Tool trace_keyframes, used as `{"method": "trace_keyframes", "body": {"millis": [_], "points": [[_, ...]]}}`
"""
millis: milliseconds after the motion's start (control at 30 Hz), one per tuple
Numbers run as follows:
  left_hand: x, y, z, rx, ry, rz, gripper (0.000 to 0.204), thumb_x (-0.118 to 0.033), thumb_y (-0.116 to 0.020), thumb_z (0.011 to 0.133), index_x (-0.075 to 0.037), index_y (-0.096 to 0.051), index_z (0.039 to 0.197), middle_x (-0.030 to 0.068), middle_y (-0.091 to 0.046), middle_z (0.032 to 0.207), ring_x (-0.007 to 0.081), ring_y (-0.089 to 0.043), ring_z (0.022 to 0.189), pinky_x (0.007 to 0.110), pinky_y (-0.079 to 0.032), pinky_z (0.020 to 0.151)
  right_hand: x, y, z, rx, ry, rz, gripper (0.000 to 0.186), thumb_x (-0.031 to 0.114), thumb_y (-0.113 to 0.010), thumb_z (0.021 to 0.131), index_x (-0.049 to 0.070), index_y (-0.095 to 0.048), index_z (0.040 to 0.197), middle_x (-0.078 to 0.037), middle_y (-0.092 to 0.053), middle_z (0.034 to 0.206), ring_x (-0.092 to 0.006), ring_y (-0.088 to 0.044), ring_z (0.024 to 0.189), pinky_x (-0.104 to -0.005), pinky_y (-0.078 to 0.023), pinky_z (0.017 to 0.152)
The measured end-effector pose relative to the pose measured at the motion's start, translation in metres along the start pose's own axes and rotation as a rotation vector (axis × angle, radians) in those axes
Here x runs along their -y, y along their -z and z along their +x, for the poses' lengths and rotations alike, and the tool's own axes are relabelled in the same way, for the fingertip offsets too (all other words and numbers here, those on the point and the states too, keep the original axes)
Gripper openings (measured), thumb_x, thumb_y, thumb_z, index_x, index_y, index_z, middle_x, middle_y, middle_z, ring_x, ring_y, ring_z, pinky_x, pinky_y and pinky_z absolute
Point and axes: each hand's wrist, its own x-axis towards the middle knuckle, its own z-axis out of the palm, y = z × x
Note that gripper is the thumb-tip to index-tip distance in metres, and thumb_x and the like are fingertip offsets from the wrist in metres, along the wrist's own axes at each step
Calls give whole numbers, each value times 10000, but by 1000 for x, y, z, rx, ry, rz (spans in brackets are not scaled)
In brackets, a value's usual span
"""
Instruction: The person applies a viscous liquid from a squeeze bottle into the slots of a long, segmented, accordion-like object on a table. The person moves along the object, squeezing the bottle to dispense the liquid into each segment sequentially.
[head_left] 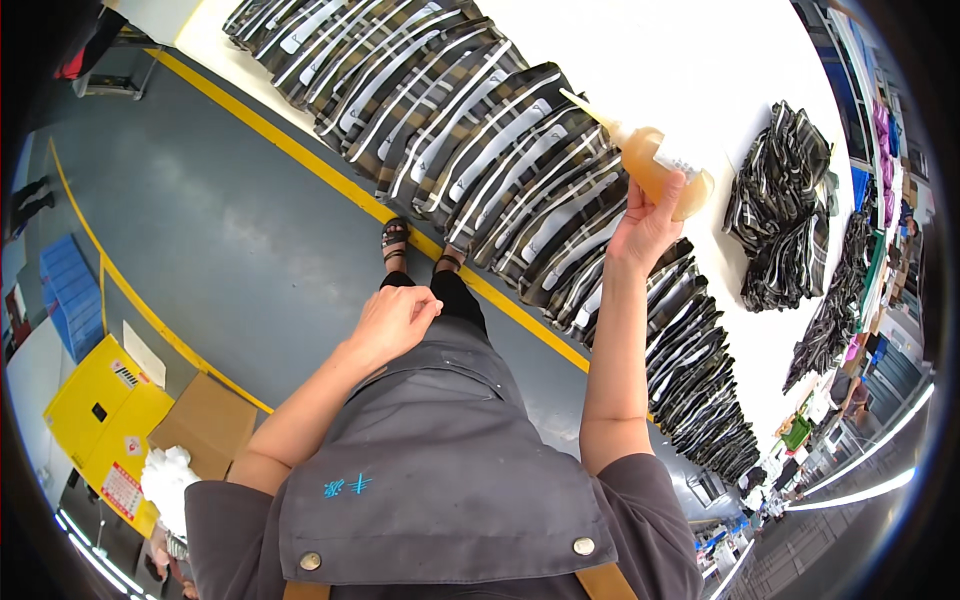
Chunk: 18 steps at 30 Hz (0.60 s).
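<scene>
My right hand (648,228) is closed around a squeeze bottle (652,165) of amber liquid, tilted over the table, its thin pale nozzle pointing left. Beneath and beside it runs a long overlapping row of dark plaid fabric pieces (500,150) with white stripes and pale patches. The nozzle tip hangs over or just above the row; contact cannot be told. In front of my apron (430,470), my left hand (398,322) has its fingers curled in. Whatever lies inside it, if anything, is hidden.
The white table (690,60) carries a crumpled heap of plaid fabric (785,205) at the right. Yellow lines cross the grey floor (230,230). To the left stand a yellow cabinet (100,400), a cardboard box (205,425) and a blue crate (70,298).
</scene>
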Motion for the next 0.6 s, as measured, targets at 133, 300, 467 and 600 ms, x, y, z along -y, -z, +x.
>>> {"method": "trace_keyframes", "body": {"millis": [133, 300, 467, 600], "points": [[0, -8, 2, -16, -3, 33, 188, -193, -556, 833, -31, -630, 772, 98, -526, 512, 231, -491, 447, 357, -379, 487, -2, -4, 13, 1, 9, -11, 449, 280, -668, 816, 49, -479, 1152, -57, -537, 1106, -161, -552, 1010, -290, -508, 822], [-8, -9, 7, -14, 21, 91, 179, -196, -568, 824, -37, -627, 766, 106, -543, 530, 267, -513, 476, 370, -397, 506, -3, -13, 21, -4, 3, -2, 434, 258, -677, 811, 47, -482, 1135, -58, -538, 1090, -166, -553, 1001, -309, -503, 835], [-3, -11, 8, -48, -1, 105, 170, -193, -568, 823, -41, -622, 770, 113, -550, 544, 285, -536, 500, 383, -404, 514, -3, -19, 24, -3, -16, -42, 433, 257, -693, 798, 36, -482, 1104, -62, -542, 1060, -168, -555, 990, -321, -496, 841], [-7, -6, 9, 4, 56, 146, 187, -208, -558, 830, -40, -629, 787, 143, -609, 650, 335, -589, 627, 430, -454, 575, -3, -21, 22, 5, 1, -74, 443, 259, -699, 792, 32, -479, 1103, -67, -544, 1052, -167, -554, 991, -326, -498, 835]]}}
